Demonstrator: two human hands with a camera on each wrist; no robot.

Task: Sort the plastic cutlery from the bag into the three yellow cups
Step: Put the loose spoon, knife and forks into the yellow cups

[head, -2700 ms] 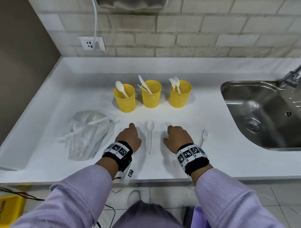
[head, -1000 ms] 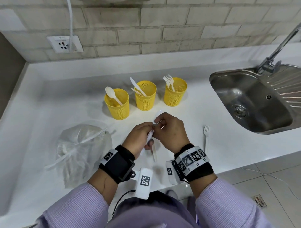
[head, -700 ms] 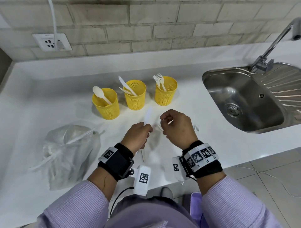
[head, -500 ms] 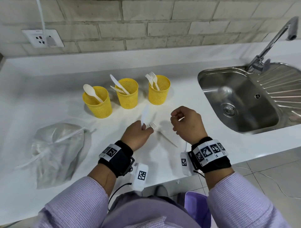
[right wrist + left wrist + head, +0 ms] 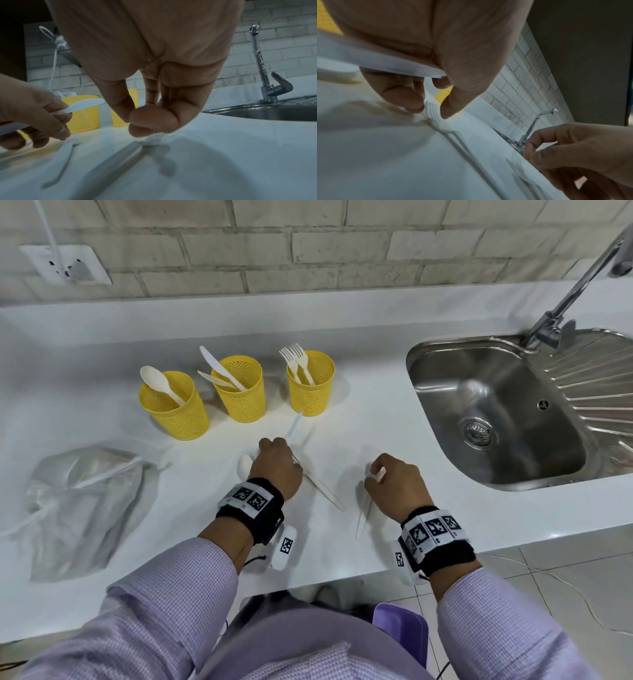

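A white plastic knife (image 5: 295, 426) is being held in the left hand (image 5: 278, 465), the fingers curled round its handle so that the blade is pointing up and away toward the right-hand yellow cup (image 5: 312, 386); in the right wrist view the same knife (image 5: 84, 104) is being seen sticking out of that fist in front of two cups. Beneath the left hand a fork (image 5: 323, 491) is lying on the white counter (image 5: 394, 419), its prongs being touched or nearly touched by the thumb and a fingertip (image 5: 414, 100) in the left wrist view, though whether it is being pinched cannot be told. A spoon bowl (image 5: 245, 465) is showing just beside the left hand on the counter. The right hand (image 5: 395, 486) is being held low over a second fork (image 5: 363, 518), and its thumb and forefinger are being closed on the fork's pronged end (image 5: 155, 139), with the handle still lying on the counter. Three yellow cups are being kept in a row behind the hands: the left cup (image 5: 174, 410) is holding a spoon, the middle cup (image 5: 241, 395) two knives, the right one two forks. A clear plastic bag (image 5: 82, 508) with more cutlery inside is lying at the left, well apart from the hands. A steel sink (image 5: 496, 412) with a tap (image 5: 575, 285) is set into the counter at the right.
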